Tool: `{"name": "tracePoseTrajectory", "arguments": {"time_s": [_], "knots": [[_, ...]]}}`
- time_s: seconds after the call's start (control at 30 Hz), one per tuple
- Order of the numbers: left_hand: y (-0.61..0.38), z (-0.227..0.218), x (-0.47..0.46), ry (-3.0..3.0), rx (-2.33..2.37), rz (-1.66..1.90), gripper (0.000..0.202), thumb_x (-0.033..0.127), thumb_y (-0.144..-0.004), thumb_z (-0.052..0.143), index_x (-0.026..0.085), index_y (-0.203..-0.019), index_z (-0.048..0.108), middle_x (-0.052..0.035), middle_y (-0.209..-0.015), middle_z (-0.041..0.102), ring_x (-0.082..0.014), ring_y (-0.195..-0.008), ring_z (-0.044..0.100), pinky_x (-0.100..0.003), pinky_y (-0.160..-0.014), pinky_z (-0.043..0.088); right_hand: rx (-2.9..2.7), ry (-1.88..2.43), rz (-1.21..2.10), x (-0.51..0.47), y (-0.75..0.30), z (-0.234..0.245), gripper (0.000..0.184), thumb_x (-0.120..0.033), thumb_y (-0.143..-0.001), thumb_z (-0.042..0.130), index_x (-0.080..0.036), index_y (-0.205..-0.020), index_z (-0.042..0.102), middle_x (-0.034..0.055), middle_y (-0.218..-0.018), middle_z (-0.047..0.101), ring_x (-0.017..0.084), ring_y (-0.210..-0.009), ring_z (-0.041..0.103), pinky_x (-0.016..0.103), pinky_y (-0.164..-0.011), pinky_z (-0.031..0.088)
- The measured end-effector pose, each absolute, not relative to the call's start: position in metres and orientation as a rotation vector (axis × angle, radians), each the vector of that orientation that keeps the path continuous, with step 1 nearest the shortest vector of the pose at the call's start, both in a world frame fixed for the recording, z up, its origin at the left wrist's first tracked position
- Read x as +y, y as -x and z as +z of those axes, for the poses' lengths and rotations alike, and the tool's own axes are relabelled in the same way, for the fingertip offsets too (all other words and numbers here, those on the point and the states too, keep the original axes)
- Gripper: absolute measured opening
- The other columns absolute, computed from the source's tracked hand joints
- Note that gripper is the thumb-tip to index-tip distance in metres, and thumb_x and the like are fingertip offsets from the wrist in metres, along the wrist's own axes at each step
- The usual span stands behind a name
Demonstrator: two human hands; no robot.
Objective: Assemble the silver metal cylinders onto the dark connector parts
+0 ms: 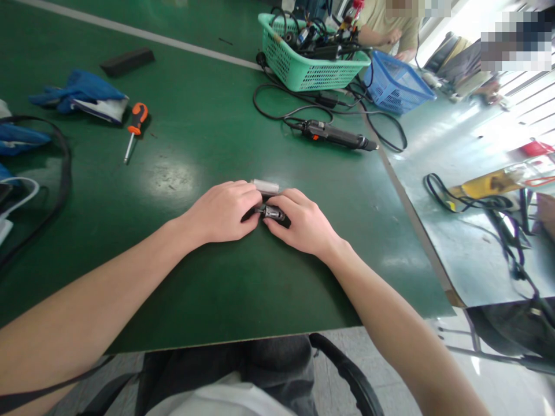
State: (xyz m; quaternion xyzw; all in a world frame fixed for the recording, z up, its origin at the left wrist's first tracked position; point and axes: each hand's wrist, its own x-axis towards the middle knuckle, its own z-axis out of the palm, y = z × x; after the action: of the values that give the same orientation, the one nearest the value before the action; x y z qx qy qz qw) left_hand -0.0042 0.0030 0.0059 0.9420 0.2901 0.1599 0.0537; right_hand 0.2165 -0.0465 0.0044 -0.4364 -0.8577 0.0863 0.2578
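Note:
Over the middle of the green table, my left hand [228, 211] and my right hand [303, 222] meet with curled fingers. Between them is a small black-and-silver part [274, 212], its dark end under my left thumb and its metal end inside my right grip. Both hands are closed on it, and the fingers hide most of its shape. Just beyond the fingertips lies a short pale grey cylinder [265, 186]. Whether it touches my fingers I cannot tell.
A corded electric screwdriver [333, 136] lies beyond my right hand, its cable looping toward a green basket [318, 72] of tools. An orange-handled screwdriver [137, 118], blue pouches [93, 95] and a dark block [127, 61] are at left. Beside a blue basket [399, 86], another person sits.

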Motion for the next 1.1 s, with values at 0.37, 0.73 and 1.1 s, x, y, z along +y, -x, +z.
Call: {"name": "tracePoseTrajectory", "arguments": {"time_s": [0.37, 0.73, 1.1], "knots": [[0.0048, 0.0028, 0.0042, -2.853, 0.91, 0.493, 0.014, 0.027, -0.093, 0.052, 0.018, -0.09, 0.062, -0.0072, -0.093, 0.067, -0.0222, -0.088, 0.063, -0.036, -0.08, 0.051, -2.321, 1.21, 0.248, -0.0458, -0.2177, 0.0051, 0.016, -0.027, -0.094, 0.06, -0.022, -0.108, 0.065, 0.0098, -0.105, 0.068, 0.027, -0.101, 0.064, 0.04, -0.09, 0.055], [0.0041, 0.0034, 0.0044, -2.829, 0.934, 0.512, 0.018, 0.027, -0.092, 0.051, 0.017, -0.089, 0.065, -0.0083, -0.09, 0.068, -0.0227, -0.086, 0.063, -0.036, -0.079, 0.051, -2.329, 1.197, 0.235, -0.0458, -0.2201, 0.004, 0.017, -0.026, -0.095, 0.06, -0.02, -0.11, 0.066, 0.0109, -0.107, 0.068, 0.027, -0.101, 0.065, 0.041, -0.09, 0.056], [0.004, 0.0043, 0.0036, -2.841, 0.927, 0.506, 0.018, 0.027, -0.092, 0.05, 0.017, -0.088, 0.064, -0.0082, -0.09, 0.067, -0.0223, -0.085, 0.063, -0.036, -0.08, 0.052, -2.333, 1.204, 0.213, -0.0455, -0.2195, 0.0034, 0.017, -0.026, -0.094, 0.059, -0.02, -0.108, 0.066, 0.0108, -0.105, 0.068, 0.027, -0.1, 0.065, 0.04, -0.089, 0.056]]}}
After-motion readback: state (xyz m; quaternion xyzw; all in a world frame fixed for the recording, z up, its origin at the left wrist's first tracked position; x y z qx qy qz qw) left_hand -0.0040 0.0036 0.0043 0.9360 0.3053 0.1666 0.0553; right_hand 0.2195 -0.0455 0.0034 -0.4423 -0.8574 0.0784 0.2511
